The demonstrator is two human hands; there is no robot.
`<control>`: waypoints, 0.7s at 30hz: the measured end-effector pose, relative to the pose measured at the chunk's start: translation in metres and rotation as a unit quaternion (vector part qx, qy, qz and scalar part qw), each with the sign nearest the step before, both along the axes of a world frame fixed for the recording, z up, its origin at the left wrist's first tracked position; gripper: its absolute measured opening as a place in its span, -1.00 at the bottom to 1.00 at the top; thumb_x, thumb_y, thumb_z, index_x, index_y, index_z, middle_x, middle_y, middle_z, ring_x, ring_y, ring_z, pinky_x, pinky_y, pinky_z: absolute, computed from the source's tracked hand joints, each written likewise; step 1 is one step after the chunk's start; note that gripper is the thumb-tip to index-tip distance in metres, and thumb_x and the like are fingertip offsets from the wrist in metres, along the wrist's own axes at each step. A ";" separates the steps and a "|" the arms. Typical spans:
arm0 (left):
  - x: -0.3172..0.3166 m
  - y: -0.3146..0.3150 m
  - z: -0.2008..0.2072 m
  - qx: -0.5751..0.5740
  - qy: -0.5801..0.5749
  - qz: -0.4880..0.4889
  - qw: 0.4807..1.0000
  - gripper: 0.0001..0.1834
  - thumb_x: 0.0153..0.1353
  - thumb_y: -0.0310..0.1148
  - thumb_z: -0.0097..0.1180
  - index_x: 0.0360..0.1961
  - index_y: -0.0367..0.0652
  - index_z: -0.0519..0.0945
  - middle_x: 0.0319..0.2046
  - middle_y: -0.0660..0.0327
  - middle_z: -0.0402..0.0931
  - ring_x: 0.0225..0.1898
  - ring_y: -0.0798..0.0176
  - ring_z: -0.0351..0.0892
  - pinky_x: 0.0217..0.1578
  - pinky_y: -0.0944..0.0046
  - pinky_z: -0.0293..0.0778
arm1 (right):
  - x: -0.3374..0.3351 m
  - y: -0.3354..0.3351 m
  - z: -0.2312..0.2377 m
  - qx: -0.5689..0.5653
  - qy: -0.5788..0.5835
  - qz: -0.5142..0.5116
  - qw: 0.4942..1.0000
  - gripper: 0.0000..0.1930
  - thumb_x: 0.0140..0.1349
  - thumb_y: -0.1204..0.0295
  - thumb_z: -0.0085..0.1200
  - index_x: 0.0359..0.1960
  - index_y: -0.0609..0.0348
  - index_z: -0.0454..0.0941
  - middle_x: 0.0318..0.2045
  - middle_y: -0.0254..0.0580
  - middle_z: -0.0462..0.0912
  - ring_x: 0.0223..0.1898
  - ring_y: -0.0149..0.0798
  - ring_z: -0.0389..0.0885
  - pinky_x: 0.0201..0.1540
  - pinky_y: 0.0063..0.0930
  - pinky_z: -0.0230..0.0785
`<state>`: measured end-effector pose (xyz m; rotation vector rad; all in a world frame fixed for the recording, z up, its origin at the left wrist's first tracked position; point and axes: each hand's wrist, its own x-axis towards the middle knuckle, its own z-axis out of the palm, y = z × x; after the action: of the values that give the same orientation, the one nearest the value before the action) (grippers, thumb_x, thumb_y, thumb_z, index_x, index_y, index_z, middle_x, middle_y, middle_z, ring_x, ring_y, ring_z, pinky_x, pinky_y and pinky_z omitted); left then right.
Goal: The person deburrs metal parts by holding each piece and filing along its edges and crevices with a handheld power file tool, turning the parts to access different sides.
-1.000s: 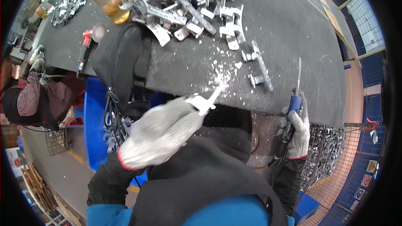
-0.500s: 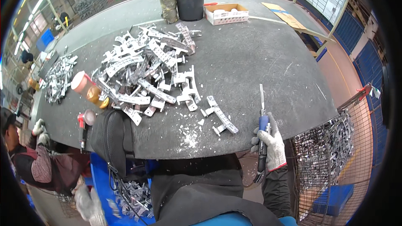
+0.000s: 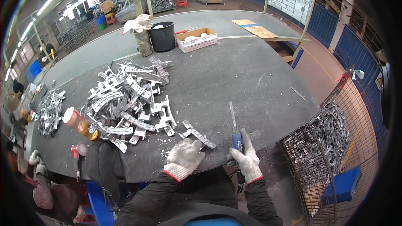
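Both hands gloved, white knit w/ red cuffs, at near edge of the dark counter (image 3: 234, 71). Left hand (image 3: 184, 157) lies palm-down on the counter, fingers loose, not gripping anything; its fingertips sit just beside a long notched cast-metal bracket (image 3: 199, 134) that lies flat, angled from far-left to near-right. Can't tell if glove actually touches it. Right hand (image 3: 246, 161) is clenched round the blue handle of a flat file (image 3: 234, 121); blade points far, resting on or just over the counter, to the right of the bracket. White filings (image 3: 171, 152) scattered near the left hand. Far-left of that, a big heap of similar grey metal brackets (image 3: 125, 100); a smaller pile (image 3: 50, 111) further left. Orange bottle w/ white cap (image 3: 79, 123) lies at the heap's near-left side. Red-tipped tool (image 3: 78, 152) at the counter's near-left edge. Far side: black bucket (image 3: 162, 37), open cardboard box (image 3: 197, 39) to its right, cloth-topped bundle (image 3: 140, 33) to its left. Right of the counter, a wire-mesh cage bin (image 3: 331, 142) holds more metal parts.
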<state>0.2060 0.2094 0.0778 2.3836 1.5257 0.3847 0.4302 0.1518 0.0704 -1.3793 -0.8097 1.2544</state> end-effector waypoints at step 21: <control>-0.021 0.059 0.042 0.012 0.152 -0.090 0.984 -0.78 0.30 -0.17 0.18 -0.11 0.00 0.62 -0.18 0.08 0.59 -0.16 -0.05 0.70 -0.20 -0.01 0.61 | 0.014 0.000 -0.018 0.035 0.049 -0.001 0.998 -0.02 0.18 0.59 0.19 0.62 0.11 -0.08 -0.34 -0.18 0.64 -0.44 -0.37 0.64 -0.32 -0.44 0.58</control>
<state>0.1847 0.2687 0.1199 2.6688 1.4103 -0.0018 0.4444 0.1521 0.0522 -1.2526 -0.7777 1.2711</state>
